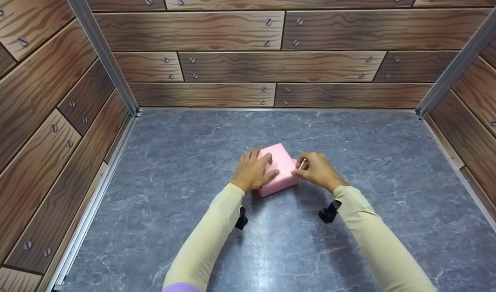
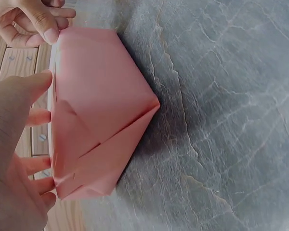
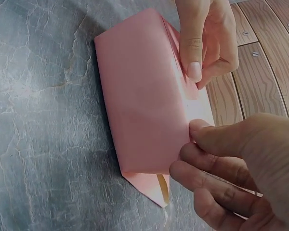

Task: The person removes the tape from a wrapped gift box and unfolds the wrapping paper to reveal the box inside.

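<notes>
A box wrapped in pink paper sits on the grey marbled surface under both hands. My left hand rests over its left part, thumb and index fingertip on the top. In the left wrist view, folded paper layers with creases and a pointed corner cover the end nearest that hand. At the opposite end my right hand pinches the paper by the top edge, thumb above and curled fingers at the side. Below those fingers, a loose pink flap sticks out from the box, its pale inside partly showing.
Wood-patterned panels stand along the back and both sides, with metal rails at the corners. The marbled surface stretches around the box. Black wrist cameras hang below the pale sleeves.
</notes>
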Motion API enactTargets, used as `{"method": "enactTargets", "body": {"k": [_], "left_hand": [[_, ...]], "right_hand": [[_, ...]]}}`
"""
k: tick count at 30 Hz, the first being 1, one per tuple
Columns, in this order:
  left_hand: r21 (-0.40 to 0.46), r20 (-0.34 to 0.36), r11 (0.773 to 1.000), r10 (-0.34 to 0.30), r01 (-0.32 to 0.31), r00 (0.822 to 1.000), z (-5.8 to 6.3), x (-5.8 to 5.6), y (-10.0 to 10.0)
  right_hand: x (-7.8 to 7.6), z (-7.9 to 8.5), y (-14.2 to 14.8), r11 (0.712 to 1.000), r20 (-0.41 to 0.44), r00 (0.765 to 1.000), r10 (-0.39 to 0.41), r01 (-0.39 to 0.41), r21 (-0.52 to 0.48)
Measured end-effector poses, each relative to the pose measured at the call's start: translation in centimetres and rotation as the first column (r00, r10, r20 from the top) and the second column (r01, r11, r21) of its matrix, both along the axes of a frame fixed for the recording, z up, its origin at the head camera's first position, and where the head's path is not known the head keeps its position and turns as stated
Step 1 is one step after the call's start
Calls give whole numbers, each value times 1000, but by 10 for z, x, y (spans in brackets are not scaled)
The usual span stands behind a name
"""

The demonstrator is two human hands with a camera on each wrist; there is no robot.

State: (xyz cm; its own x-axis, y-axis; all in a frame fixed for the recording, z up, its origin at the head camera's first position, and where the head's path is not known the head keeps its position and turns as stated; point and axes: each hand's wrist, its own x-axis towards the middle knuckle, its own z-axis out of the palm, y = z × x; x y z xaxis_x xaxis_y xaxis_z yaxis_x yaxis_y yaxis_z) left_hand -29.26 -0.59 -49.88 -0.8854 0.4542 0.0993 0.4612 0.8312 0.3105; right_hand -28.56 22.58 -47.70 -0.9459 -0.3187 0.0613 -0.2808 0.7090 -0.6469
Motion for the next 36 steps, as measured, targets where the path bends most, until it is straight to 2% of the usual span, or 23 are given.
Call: {"method": "enactTargets", "body": {"k": [7, 12, 16, 29, 36], "left_hand": [[7, -40, 997, 83, -83, 996, 0, 6, -4], [22, -74, 994, 110, -108, 991, -1, 11, -4], [22, -73, 991, 133, -131, 988, -2, 14, -4], [73, -59, 986, 154, -150, 986, 1, 25, -2], [36, -50, 987, 160, -158, 986, 6, 27, -3]], "right_hand": [[0, -5, 0, 1000, -61, 998, 0, 1, 20], [-1, -7, -2, 1000, -44, 999, -19, 20, 19], [-1, -8, -5, 998, -41, 998, -38, 39, 38], [-1, -15, -11, 996, -69, 997, -36, 42, 83], [-2, -15, -9, 1000, -7, 1000, -26, 26, 6]]}}
